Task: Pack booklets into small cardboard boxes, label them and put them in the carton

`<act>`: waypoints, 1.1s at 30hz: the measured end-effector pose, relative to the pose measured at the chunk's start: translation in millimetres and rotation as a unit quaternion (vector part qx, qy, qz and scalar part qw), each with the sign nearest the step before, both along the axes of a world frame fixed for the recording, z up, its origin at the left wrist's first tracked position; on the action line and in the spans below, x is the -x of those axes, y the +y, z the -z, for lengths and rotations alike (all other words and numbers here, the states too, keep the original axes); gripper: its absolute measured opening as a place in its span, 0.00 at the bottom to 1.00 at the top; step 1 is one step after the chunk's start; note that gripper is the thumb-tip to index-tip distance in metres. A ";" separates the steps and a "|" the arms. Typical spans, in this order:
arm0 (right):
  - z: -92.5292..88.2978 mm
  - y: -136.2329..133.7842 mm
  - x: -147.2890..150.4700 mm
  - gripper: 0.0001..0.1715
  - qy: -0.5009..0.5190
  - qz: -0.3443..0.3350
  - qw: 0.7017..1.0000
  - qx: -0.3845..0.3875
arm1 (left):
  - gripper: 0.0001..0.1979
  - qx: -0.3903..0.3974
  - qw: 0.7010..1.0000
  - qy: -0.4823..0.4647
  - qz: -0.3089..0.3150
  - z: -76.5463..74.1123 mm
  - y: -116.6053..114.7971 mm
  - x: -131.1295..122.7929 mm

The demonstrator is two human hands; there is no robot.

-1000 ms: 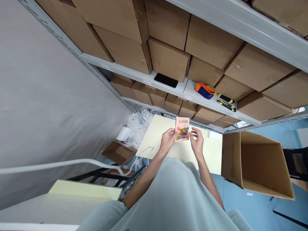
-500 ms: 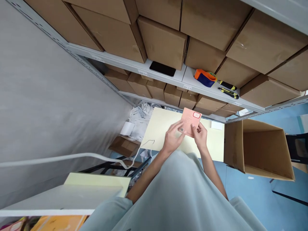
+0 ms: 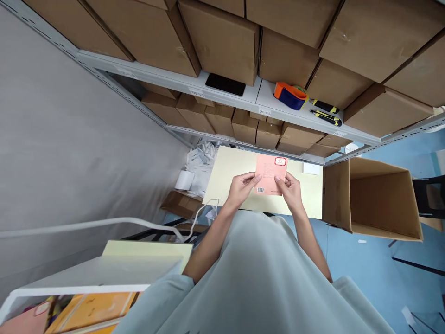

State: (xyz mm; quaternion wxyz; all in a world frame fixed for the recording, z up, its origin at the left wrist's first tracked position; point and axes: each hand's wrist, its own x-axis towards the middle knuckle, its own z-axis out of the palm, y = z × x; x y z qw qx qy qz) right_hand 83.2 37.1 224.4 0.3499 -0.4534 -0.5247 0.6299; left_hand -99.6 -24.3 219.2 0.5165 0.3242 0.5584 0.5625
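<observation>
A pink booklet (image 3: 270,174) with a red-framed label at its upper right and a barcode at its lower left is held over the pale yellow table. My left hand (image 3: 240,188) pinches its left edge, thumb on the face. On the right edge, my right hand (image 3: 290,189) grips it the same way, with fingers partly hidden behind. The booklet faces me, nearly upright in the picture.
Beyond the table (image 3: 222,174) stands a shelf (image 3: 250,95) with cardboard boxes, a black phone (image 3: 225,84), a tape dispenser (image 3: 290,96) and box cutters (image 3: 326,118). An open carton (image 3: 382,199) is at the right. A white cable (image 3: 139,221) crosses the left.
My left hand has closed on the booklet's left edge, where its fingers were looser before. The booklet has turned straighter. The view has shifted, so the shelf sits higher.
</observation>
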 end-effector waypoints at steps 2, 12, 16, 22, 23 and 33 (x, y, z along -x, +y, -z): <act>1.3 0.2 -2.0 0.34 -0.029 0.026 0.998 -0.039 | 0.27 -0.012 1.000 0.023 -0.017 2.9 -2.0 -2.7; 2.8 -36.7 15.7 0.33 -0.036 0.037 0.994 -0.092 | 0.17 -0.103 0.973 0.191 -0.081 11.7 -12.0 -42.5; 12.5 -31.3 13.9 0.33 -0.007 0.093 0.993 -0.075 | 0.21 -0.140 0.970 0.199 -0.013 15.5 -17.6 -45.1; 7.2 -19.1 -8.6 0.28 0.010 0.059 0.997 -0.047 | 0.23 -0.063 0.985 0.141 -0.074 16.8 -9.6 -7.3; 4.7 -19.2 -11.2 0.28 0.019 0.050 0.998 -0.038 | 0.25 -0.049 0.988 0.126 -0.073 16.9 -7.8 -1.2; 5.9 -15.9 -16.6 0.33 0.004 0.030 0.999 -0.034 | 0.27 0.009 1.000 -0.025 -0.003 7.7 -14.0 -0.5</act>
